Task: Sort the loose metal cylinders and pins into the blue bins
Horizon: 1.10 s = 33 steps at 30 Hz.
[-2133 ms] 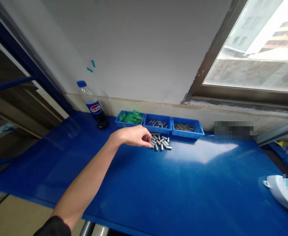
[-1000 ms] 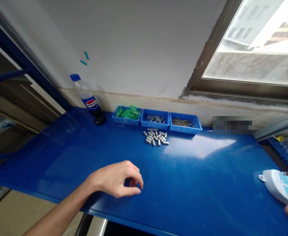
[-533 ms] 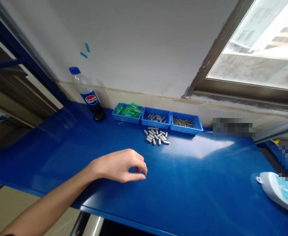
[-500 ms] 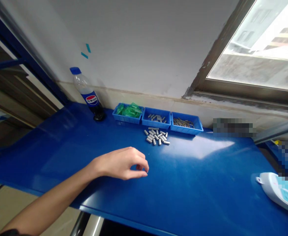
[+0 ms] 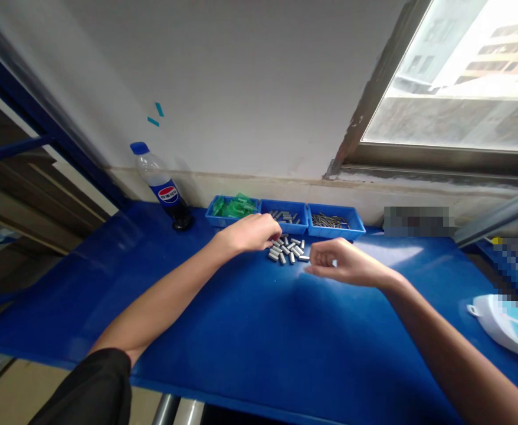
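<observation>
Small silver metal cylinders (image 5: 292,251) lie in a loose pile on the blue table, in front of three blue bins. At the pile's left edge is my left hand (image 5: 255,232), its fingers bent downward with thumb and fingertips a little apart; no piece shows in it. My right hand (image 5: 345,261) hovers just right of the pile, fingers curled and a gap behind the thumb, with nothing visible in it. Behind the pile, the middle bin (image 5: 304,225) holds more metal cylinders. Thin metal screws or pins (image 5: 330,221) fill part of the right bin (image 5: 339,231). Green plastic pieces (image 5: 236,206) lie in the left bin (image 5: 215,221).
A cola bottle (image 5: 167,192) with a blue cap stands left of the bins, near the wall. On the table's right side is a white-and-teal case (image 5: 509,321). A blurred-out dark object (image 5: 418,221) lies by the wall under the window (image 5: 453,112).
My left hand has moved forward and slightly right, from the open table to the metal pile. My right hand has come into view from the right. The view has shifted slightly.
</observation>
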Available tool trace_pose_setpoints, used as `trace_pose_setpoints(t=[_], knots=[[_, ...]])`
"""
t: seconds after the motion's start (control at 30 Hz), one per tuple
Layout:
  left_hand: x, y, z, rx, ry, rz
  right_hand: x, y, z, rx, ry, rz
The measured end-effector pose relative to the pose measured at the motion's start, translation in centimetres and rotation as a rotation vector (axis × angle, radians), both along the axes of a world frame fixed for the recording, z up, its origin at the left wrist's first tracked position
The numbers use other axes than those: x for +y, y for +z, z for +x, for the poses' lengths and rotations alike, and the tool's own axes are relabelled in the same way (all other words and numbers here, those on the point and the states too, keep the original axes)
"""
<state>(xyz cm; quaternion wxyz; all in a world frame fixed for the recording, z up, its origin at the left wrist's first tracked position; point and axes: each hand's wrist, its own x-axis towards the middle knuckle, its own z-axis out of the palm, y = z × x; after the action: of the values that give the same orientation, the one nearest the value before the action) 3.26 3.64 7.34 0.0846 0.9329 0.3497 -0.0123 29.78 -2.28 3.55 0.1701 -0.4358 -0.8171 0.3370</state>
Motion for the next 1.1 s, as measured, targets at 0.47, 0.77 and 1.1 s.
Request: trace_pose_setpoints(t=[0.47,0.77,1.1], knots=[[1.6,-2.8,2.6,-0.007,-0.064,-0.072,4.3,-0.2,-2.0,-0.491,-0.048,0.002],[1.0,-3.0,1.4,-0.267,-0.123,-0.193,4.1,-1.1,-1.1,-0.316,0.023,-0.066],[0.5,-2.0,1.0,-0.339,-0.104,-0.258,3.7,-0.6,-0.9,-0.205,0.058,-0.016]])
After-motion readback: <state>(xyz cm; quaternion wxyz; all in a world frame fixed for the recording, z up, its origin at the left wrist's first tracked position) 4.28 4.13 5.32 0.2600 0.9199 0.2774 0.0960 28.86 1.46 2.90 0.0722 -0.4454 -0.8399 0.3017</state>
